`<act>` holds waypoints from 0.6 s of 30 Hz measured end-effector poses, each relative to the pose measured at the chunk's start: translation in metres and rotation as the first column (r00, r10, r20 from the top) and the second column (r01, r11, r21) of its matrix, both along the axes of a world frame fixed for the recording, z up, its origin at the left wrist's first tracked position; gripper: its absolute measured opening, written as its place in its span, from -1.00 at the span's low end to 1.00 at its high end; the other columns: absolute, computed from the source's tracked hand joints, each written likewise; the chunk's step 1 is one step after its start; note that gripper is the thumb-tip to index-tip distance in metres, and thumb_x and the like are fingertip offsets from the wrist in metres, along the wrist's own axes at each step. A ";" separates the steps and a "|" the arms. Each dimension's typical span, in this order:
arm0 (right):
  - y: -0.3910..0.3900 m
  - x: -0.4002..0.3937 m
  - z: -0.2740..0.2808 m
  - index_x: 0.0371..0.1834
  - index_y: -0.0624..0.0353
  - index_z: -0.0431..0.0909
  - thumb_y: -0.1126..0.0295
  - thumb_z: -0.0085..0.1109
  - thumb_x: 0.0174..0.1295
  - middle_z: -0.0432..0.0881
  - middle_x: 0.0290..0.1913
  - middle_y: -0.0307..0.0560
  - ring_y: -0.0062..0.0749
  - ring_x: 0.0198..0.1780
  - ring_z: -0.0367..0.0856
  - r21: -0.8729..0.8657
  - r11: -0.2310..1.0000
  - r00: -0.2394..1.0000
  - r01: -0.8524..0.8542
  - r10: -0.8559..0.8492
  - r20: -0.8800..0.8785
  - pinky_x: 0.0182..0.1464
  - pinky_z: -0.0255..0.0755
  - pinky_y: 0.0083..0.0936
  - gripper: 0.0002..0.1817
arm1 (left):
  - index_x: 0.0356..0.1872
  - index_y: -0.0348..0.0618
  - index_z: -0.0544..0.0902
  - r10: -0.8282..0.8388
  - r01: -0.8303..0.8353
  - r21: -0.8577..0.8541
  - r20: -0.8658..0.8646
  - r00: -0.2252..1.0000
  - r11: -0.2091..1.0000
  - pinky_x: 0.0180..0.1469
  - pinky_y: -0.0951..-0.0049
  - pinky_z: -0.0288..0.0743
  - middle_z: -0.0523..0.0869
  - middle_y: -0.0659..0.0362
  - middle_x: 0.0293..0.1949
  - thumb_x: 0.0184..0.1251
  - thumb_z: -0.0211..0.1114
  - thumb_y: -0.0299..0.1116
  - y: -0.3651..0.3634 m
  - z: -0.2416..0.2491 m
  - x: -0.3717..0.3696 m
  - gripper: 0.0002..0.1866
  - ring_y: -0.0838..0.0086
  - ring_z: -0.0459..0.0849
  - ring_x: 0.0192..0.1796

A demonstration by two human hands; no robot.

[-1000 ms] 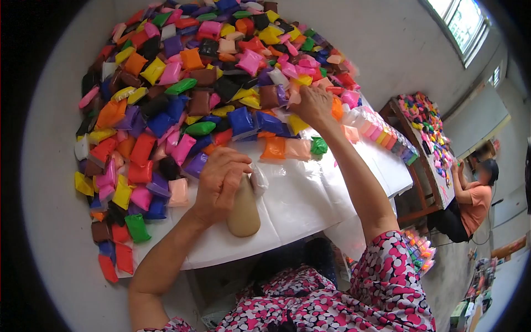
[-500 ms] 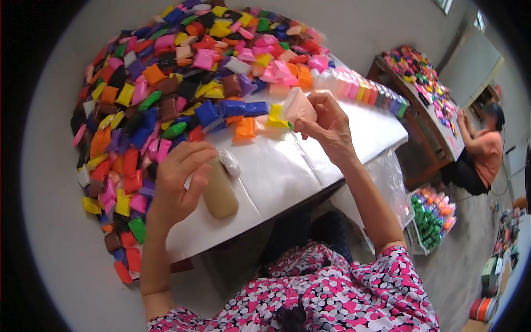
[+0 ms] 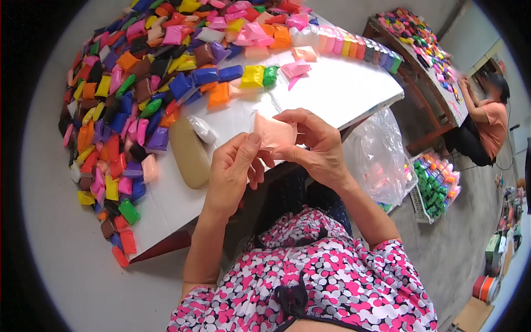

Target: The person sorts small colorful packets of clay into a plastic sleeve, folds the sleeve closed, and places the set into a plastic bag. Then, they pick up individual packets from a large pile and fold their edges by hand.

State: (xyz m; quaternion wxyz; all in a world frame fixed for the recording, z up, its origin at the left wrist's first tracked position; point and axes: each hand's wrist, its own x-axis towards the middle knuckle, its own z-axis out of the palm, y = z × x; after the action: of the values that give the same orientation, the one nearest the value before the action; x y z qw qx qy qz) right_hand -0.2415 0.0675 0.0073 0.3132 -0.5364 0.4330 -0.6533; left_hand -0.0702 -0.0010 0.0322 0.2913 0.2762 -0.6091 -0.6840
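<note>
Packet point(image 3: 276, 134), peach, square, soft plastic, sits pinched by left hand point(image 3: 231, 171) at eight o'clock, right hand point(image 3: 325, 152) at three; squeezing hard could burst it!

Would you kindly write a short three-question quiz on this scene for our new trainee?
1. What do the left hand and right hand hold together?
2. True or false: the large clear plastic bag lies on top of the packet pile.
3. Which of these lies beside the tan rounded slab: (a) scissors, (b) a small whitish packet, (c) a ruler?

Key:
1. A peach packet.
2. False; the bag is off the white tabletop, beside the table.
3. (b).
</note>
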 end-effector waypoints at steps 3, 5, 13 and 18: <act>0.018 -0.006 -0.001 0.14 0.39 0.48 0.51 0.28 0.25 0.62 -0.10 -0.08 -0.52 -0.14 0.64 0.042 0.999 0.996 -0.012 0.008 0.091 -0.13 0.61 -0.61 -0.60 | -0.40 -0.14 0.57 -0.024 0.028 0.050 -0.083 0.996 0.998 -0.60 0.69 0.24 0.61 0.26 -0.54 0.55 0.10 -0.10 -0.004 -0.017 -0.010 -0.63 0.73 0.44 -0.60; 0.032 -0.012 -0.001 0.12 0.41 0.49 0.54 0.16 0.34 0.62 -0.10 -0.06 -0.52 -0.15 0.64 0.029 0.997 0.960 -0.070 0.060 0.274 -0.15 0.61 -0.62 -0.68 | -0.39 -0.12 0.56 -0.080 0.091 0.079 -0.132 0.988 0.993 -0.58 0.70 0.23 0.60 0.28 -0.53 0.57 0.09 -0.15 -0.008 -0.026 -0.014 -0.67 0.74 0.44 -0.57; 0.045 -0.021 -0.017 -0.05 0.39 0.58 0.54 0.16 0.34 0.66 -0.27 -0.11 -0.57 -0.33 0.65 0.032 0.986 0.986 0.166 -0.166 0.000 -0.33 0.53 -0.67 -0.82 | -0.40 -0.14 0.54 -0.019 0.061 0.166 -0.240 0.971 0.984 -0.53 0.70 0.22 0.56 0.32 -0.54 0.56 0.11 -0.27 0.000 -0.040 -0.034 -0.73 0.73 0.42 -0.55; 0.042 -0.022 -0.016 -0.28 0.37 0.59 0.56 0.21 0.27 0.64 -0.36 -0.11 -0.57 -0.45 0.63 -0.036 0.956 0.935 0.292 -0.293 -0.197 -0.42 0.46 -0.66 -0.93 | -0.31 -0.17 0.58 0.044 -0.042 0.021 -0.104 0.994 0.999 -0.49 0.68 0.26 0.60 0.28 -0.47 0.54 0.12 -0.29 0.001 -0.048 -0.038 -0.78 0.70 0.44 -0.51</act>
State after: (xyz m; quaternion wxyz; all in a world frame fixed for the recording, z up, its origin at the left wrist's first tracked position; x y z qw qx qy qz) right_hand -0.2633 0.1099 -0.0088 0.1657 -0.5300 0.5354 -0.6364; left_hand -0.1082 0.0002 -0.0158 0.3345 0.2558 -0.5805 -0.6969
